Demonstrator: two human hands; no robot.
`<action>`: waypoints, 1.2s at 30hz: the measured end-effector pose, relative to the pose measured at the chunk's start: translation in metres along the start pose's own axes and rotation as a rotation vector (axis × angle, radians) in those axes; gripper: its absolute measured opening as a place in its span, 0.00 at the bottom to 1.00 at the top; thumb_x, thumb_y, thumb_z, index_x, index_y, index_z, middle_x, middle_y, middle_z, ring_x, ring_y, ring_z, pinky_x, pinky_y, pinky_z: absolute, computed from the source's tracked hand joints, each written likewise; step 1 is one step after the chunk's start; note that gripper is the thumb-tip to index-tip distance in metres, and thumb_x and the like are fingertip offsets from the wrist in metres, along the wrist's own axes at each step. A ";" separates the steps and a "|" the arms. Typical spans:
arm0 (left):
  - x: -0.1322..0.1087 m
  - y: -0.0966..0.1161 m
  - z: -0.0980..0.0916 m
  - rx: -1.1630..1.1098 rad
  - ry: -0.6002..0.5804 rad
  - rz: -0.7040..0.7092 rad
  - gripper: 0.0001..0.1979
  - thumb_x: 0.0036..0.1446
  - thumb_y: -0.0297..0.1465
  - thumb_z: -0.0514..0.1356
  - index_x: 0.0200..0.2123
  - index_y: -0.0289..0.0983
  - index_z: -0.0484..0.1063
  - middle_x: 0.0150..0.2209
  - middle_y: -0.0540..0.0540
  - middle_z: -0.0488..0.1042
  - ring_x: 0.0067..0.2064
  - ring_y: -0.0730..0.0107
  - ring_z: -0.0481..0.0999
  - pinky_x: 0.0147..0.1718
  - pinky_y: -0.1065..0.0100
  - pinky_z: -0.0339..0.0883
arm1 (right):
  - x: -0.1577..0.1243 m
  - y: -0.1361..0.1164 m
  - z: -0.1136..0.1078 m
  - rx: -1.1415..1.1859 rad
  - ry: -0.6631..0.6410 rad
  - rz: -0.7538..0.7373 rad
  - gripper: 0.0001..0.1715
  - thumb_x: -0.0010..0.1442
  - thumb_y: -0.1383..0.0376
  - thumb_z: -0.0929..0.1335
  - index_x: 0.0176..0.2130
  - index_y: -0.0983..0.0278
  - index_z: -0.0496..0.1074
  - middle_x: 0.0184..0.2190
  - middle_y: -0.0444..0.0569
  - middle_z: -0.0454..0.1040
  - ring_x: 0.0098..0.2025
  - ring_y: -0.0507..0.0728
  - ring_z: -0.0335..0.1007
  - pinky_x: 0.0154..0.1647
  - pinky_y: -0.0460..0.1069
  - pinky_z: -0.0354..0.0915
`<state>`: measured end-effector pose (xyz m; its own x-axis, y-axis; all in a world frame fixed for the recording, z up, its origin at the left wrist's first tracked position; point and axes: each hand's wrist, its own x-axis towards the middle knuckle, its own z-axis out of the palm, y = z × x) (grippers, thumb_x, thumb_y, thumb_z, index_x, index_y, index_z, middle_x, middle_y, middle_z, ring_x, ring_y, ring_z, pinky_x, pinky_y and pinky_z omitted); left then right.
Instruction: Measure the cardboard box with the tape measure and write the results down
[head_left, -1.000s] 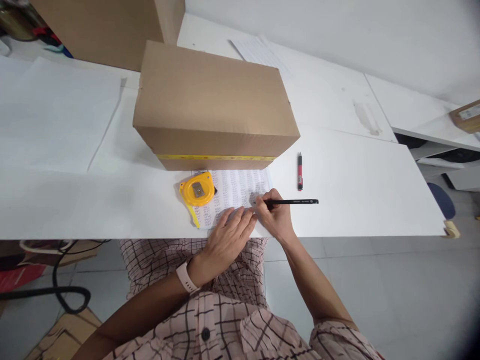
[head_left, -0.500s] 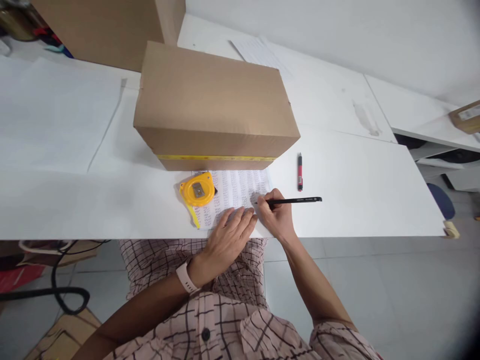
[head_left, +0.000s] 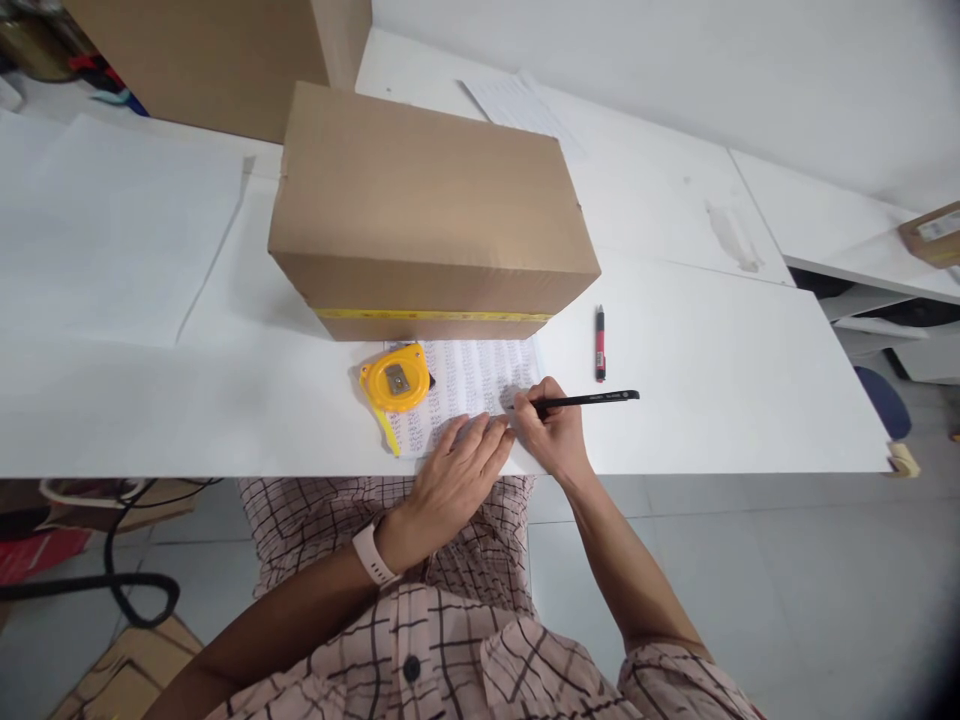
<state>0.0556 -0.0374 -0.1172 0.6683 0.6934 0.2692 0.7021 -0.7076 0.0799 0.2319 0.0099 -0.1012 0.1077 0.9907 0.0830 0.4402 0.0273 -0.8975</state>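
My right hand (head_left: 553,430) grips a slim black pen (head_left: 600,398), its tip at the written sheet of paper (head_left: 469,385). My left hand (head_left: 465,475) lies flat with fingers stretched out over the sheet's lower edge. On the sheet's left side rests a yellow tape measure (head_left: 397,379), a short end of yellow tape sticking out toward me. Behind the sheet stands a brown cardboard box (head_left: 435,185), with a yellow strip (head_left: 435,315) along its lower front face. A red and black pen (head_left: 600,343) lies to the right of the sheet.
The white table (head_left: 720,400) ends in a straight front edge near my body. A larger cardboard box (head_left: 210,60) stands at the back left. Large white sheets (head_left: 112,230) cover the left side, and another paper (head_left: 517,100) lies behind the box. A black hose (head_left: 142,600) hangs below.
The black pen's rear end has tilted slightly upward and shifted a little left in my right hand. My left hand, the tape measure and the box stay in place.
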 end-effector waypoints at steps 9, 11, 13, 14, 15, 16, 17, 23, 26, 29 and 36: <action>-0.001 0.000 0.000 -0.004 -0.008 0.001 0.22 0.70 0.30 0.53 0.65 0.32 0.64 0.65 0.40 0.68 0.65 0.56 0.65 0.65 0.52 0.59 | 0.001 -0.001 0.000 -0.023 0.008 -0.021 0.14 0.61 0.65 0.67 0.26 0.59 0.60 0.20 0.38 0.59 0.23 0.49 0.55 0.25 0.48 0.56; -0.001 0.000 0.001 -0.012 -0.019 -0.004 0.23 0.70 0.31 0.54 0.66 0.33 0.63 0.65 0.40 0.67 0.65 0.57 0.65 0.65 0.52 0.59 | 0.001 0.000 0.000 -0.015 0.004 -0.019 0.14 0.61 0.64 0.67 0.26 0.59 0.60 0.20 0.38 0.60 0.23 0.50 0.56 0.25 0.48 0.56; -0.001 0.000 0.002 -0.017 -0.028 -0.007 0.23 0.70 0.31 0.54 0.66 0.33 0.63 0.66 0.40 0.67 0.65 0.57 0.64 0.66 0.52 0.59 | 0.000 0.001 0.000 -0.012 0.006 -0.025 0.14 0.61 0.64 0.68 0.26 0.59 0.61 0.20 0.38 0.60 0.23 0.50 0.56 0.25 0.48 0.56; -0.001 0.000 0.002 -0.019 -0.030 -0.006 0.23 0.70 0.31 0.54 0.66 0.33 0.63 0.66 0.40 0.67 0.66 0.57 0.64 0.66 0.52 0.59 | 0.000 0.002 0.000 -0.013 0.006 -0.025 0.14 0.61 0.64 0.68 0.26 0.59 0.61 0.20 0.38 0.60 0.23 0.50 0.56 0.25 0.48 0.56; -0.001 0.000 0.003 -0.020 -0.031 -0.005 0.23 0.70 0.31 0.54 0.66 0.33 0.63 0.66 0.40 0.67 0.66 0.56 0.64 0.66 0.52 0.59 | 0.000 0.002 0.000 -0.012 0.008 -0.020 0.14 0.60 0.64 0.68 0.26 0.59 0.61 0.20 0.38 0.60 0.23 0.50 0.56 0.25 0.47 0.56; -0.001 0.000 0.002 -0.021 -0.032 -0.005 0.24 0.70 0.31 0.55 0.66 0.33 0.63 0.66 0.40 0.67 0.66 0.56 0.64 0.66 0.52 0.59 | 0.000 0.003 0.000 -0.007 0.011 -0.009 0.14 0.60 0.64 0.68 0.26 0.59 0.60 0.20 0.38 0.60 0.23 0.50 0.55 0.25 0.47 0.55; -0.001 0.000 0.002 -0.021 -0.033 -0.005 0.24 0.70 0.32 0.55 0.66 0.33 0.62 0.66 0.40 0.66 0.66 0.56 0.64 0.65 0.52 0.59 | 0.000 0.003 0.000 0.000 0.017 0.003 0.14 0.60 0.64 0.68 0.26 0.59 0.60 0.19 0.38 0.60 0.23 0.50 0.55 0.24 0.47 0.55; 0.000 0.000 0.001 -0.008 -0.007 -0.005 0.23 0.70 0.31 0.54 0.65 0.32 0.63 0.66 0.40 0.67 0.65 0.56 0.64 0.65 0.52 0.60 | 0.001 0.003 0.001 -0.003 0.034 -0.008 0.14 0.61 0.65 0.68 0.26 0.59 0.60 0.20 0.38 0.59 0.23 0.50 0.55 0.25 0.48 0.55; -0.001 0.000 0.001 0.000 0.014 -0.002 0.22 0.70 0.31 0.53 0.65 0.31 0.64 0.65 0.41 0.68 0.64 0.56 0.65 0.64 0.52 0.60 | 0.001 0.002 0.001 -0.009 0.025 -0.019 0.14 0.61 0.65 0.67 0.26 0.59 0.60 0.20 0.38 0.60 0.23 0.50 0.55 0.25 0.48 0.55; -0.001 0.000 0.001 0.002 0.014 -0.002 0.22 0.71 0.31 0.53 0.65 0.32 0.64 0.65 0.41 0.68 0.64 0.57 0.65 0.64 0.52 0.60 | 0.001 0.001 0.000 -0.018 0.022 -0.023 0.14 0.61 0.65 0.67 0.27 0.59 0.60 0.20 0.38 0.60 0.23 0.50 0.55 0.25 0.48 0.55; 0.000 0.001 0.000 -0.008 -0.001 -0.004 0.22 0.70 0.30 0.54 0.65 0.32 0.64 0.65 0.40 0.68 0.65 0.56 0.65 0.65 0.52 0.60 | 0.000 0.000 0.000 -0.032 0.017 -0.034 0.14 0.61 0.65 0.67 0.26 0.59 0.60 0.20 0.38 0.60 0.23 0.49 0.55 0.25 0.48 0.55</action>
<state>0.0561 -0.0382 -0.1175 0.6659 0.6962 0.2682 0.7025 -0.7061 0.0886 0.2320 0.0102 -0.1013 0.1068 0.9869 0.1209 0.4719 0.0567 -0.8798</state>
